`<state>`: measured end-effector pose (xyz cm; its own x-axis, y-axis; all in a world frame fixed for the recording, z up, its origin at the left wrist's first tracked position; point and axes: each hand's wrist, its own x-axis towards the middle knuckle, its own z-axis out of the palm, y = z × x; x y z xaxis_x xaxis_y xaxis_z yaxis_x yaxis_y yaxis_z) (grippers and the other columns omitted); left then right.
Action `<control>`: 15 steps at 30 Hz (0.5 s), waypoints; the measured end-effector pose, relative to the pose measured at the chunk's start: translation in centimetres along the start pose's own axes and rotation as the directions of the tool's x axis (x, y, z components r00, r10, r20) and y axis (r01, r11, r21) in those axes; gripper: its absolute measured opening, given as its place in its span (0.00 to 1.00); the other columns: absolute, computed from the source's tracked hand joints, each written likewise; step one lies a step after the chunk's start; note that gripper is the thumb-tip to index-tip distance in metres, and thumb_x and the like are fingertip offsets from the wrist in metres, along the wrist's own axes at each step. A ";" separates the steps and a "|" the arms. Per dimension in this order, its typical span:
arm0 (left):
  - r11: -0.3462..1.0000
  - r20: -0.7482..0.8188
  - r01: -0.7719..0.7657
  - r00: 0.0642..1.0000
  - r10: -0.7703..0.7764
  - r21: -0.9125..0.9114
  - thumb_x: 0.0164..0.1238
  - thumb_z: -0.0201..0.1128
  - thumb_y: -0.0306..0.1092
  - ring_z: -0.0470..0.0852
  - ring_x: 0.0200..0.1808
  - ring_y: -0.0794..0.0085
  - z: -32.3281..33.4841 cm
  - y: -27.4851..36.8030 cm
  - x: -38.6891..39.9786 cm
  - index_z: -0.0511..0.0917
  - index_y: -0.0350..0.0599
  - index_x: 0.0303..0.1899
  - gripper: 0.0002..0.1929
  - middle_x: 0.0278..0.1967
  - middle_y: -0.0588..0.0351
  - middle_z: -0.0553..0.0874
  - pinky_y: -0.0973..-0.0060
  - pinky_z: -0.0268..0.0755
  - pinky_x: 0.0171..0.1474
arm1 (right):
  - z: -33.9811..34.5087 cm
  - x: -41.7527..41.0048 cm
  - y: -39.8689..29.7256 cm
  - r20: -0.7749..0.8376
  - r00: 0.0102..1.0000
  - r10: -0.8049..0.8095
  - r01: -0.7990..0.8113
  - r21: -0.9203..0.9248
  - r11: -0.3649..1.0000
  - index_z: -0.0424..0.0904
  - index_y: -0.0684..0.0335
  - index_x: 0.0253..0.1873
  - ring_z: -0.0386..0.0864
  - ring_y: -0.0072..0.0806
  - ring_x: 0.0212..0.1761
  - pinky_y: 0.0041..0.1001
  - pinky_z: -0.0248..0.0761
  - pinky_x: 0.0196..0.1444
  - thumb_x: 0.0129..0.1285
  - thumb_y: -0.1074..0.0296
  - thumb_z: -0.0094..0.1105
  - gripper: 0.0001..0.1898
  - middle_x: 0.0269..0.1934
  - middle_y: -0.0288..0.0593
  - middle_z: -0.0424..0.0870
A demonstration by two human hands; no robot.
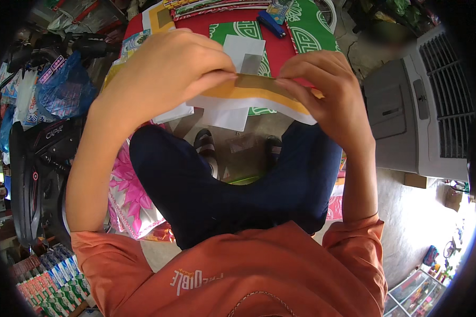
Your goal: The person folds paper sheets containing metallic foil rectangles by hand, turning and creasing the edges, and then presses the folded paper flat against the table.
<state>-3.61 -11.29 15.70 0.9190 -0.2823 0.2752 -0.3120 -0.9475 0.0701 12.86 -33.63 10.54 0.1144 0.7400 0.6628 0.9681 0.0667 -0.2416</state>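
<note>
Between both hands a strip of paper, banded brown, yellow and white, is stretched across and bows slightly. My left hand pinches its upper edge between thumb and fingers. The same edge is gripped by my right hand, with the thumb below and the fingers curled above. Behind the strip lies a white sheet with a grey patch, partly hidden by the strip. It overlaps a green patterned paper on the red tabletop. A blue stapler rests beyond my hands.
Stacked colourful folded papers sit at the table's far side, near another green patterned sheet. A grey air cooler stands at right. A motorbike and a blue plastic bag are at left. A pink floral package lies beside my leg.
</note>
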 end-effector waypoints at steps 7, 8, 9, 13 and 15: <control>0.960 -0.045 0.243 0.967 -0.251 -0.137 0.68 0.71 0.31 0.87 0.38 0.63 -1.1 -2.6 -3.4 0.90 0.39 0.42 0.07 0.37 0.53 0.91 0.68 0.77 0.42 | -2.3 -2.3 1.9 0.196 0.908 0.371 -0.404 0.167 0.900 0.89 0.63 0.45 0.87 0.28 0.37 0.28 0.80 0.42 0.69 0.66 0.70 0.07 0.38 0.41 0.90; 0.943 -0.094 0.287 0.948 -0.305 -0.171 0.68 0.71 0.31 0.88 0.38 0.66 -1.0 -2.8 -4.1 0.90 0.38 0.41 0.07 0.37 0.53 0.91 0.71 0.77 0.42 | -2.3 -2.3 2.1 0.240 0.849 0.471 -0.519 0.212 0.828 0.89 0.63 0.46 0.86 0.25 0.37 0.27 0.79 0.42 0.70 0.65 0.70 0.08 0.38 0.40 0.90; 0.923 -0.141 0.322 0.924 -0.355 -0.211 0.69 0.71 0.30 0.88 0.38 0.69 -0.7 -2.9 -4.4 0.90 0.38 0.40 0.06 0.36 0.53 0.92 0.73 0.77 0.41 | -2.2 -2.4 2.2 0.288 0.774 0.564 -0.629 0.245 0.738 0.89 0.64 0.47 0.85 0.23 0.37 0.25 0.78 0.43 0.71 0.64 0.70 0.09 0.38 0.38 0.90; 0.691 -0.145 0.086 0.952 -0.270 -0.717 0.71 0.70 0.29 0.89 0.36 0.71 -0.5 2.7 -3.7 0.91 0.37 0.39 0.06 0.37 0.52 0.93 0.75 0.80 0.40 | -0.1 -2.8 4.9 0.407 0.651 0.640 -0.754 0.444 0.484 0.88 0.67 0.51 0.83 0.18 0.41 0.23 0.76 0.45 0.74 0.63 0.68 0.13 0.39 0.36 0.89; 0.222 -0.445 -0.395 0.855 -0.266 -0.891 0.86 0.52 0.56 0.90 0.34 0.62 2.4 7.2 -2.6 0.90 0.38 0.38 0.30 0.37 0.48 0.92 0.66 0.82 0.37 | 2.3 -2.8 6.6 0.438 0.619 0.652 -0.761 0.542 0.358 0.88 0.67 0.52 0.83 0.18 0.41 0.23 0.76 0.45 0.74 0.62 0.67 0.13 0.40 0.36 0.89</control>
<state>-7.70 -17.75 13.21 0.7615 0.0772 0.6435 -0.6471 0.0348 0.7616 18.43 -33.76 5.49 0.6046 0.7944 -0.0579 0.1384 -0.1764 -0.9745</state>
